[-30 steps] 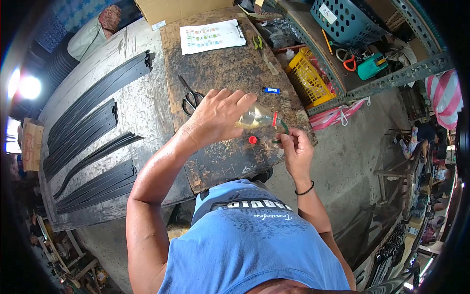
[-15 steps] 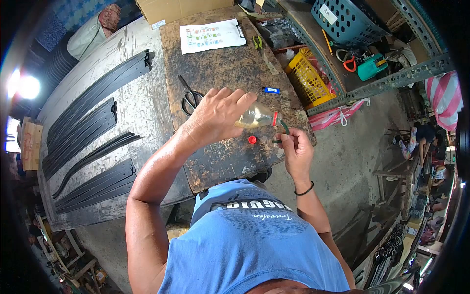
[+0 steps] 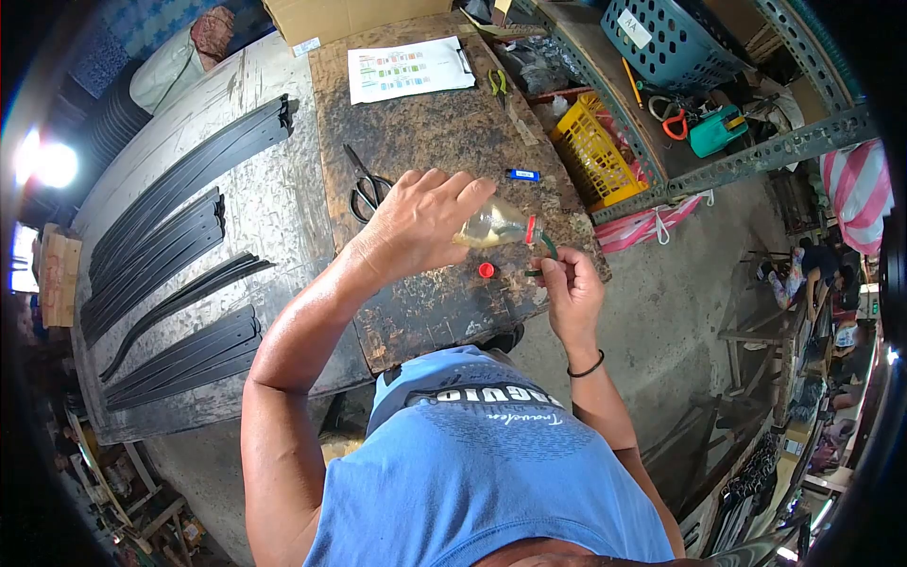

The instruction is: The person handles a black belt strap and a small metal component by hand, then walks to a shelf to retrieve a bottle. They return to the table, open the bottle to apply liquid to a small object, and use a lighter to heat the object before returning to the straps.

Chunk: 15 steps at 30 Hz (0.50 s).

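Observation:
My left hand [image 3: 423, 215] is wrapped round a clear plastic bottle [image 3: 487, 227], tilted on its side with some pale liquid in it. The bottle's mouth, with a red ring, points right. A thin dark green tube or strip [image 3: 550, 248] runs from the mouth and curves down to my right hand [image 3: 574, 288], which pinches it between thumb and fingers. Under the bottle a red cap [image 3: 487, 270] lies on the worn wooden board [image 3: 425, 321]. Black-handled scissors [image 3: 367, 187] rest beside my left hand. A small blue item [image 3: 522, 175] lies beyond the bottle.
Bundles of black strips [image 3: 179, 241] lie on the metal tabletop at left. Farther back are a clipboard with papers [image 3: 406, 71], pliers [image 3: 497, 83] and a cardboard box [image 3: 350, 17]. A yellow basket [image 3: 600, 151] and a metal shelf [image 3: 727, 156] stand right. Another person [image 3: 812, 269] is at far right.
Both hands stay almost where they were. A darker streak now shows inside the bottle near its mouth, where the green piece enters.

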Motion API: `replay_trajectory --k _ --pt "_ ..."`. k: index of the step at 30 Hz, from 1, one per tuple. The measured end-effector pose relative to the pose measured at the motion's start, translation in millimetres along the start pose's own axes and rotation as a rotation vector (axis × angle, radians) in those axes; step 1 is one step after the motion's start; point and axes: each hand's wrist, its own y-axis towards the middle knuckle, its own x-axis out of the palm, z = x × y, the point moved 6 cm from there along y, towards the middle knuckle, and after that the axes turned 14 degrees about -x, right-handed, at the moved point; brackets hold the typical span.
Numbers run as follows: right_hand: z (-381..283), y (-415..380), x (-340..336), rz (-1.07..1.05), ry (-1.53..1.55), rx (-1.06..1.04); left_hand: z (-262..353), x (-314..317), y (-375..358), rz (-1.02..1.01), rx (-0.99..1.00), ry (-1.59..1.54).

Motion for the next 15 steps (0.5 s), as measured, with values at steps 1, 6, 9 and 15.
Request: replay_trajectory --k 1,6,9,15 --pt "-0.7 0.3 0.2 0.003 0.005 0.002 -0.1 0.0 -0.2 0.001 0.003 0.003" --pt "1.2 0.7 1.2 -0.007 0.000 -0.004 -0.1 -2.6 -0.4 -0.006 -0.003 0.013" --pt "1.7 0.4 1.6 0.001 0.010 -0.016 -0.5 -3.6 -0.9 -0.005 -0.009 0.002" --pt "-1.1 -0.1 0.6 0.043 0.053 -0.025 0.6 -5.8 -1.0 0.073 0.022 0.001"
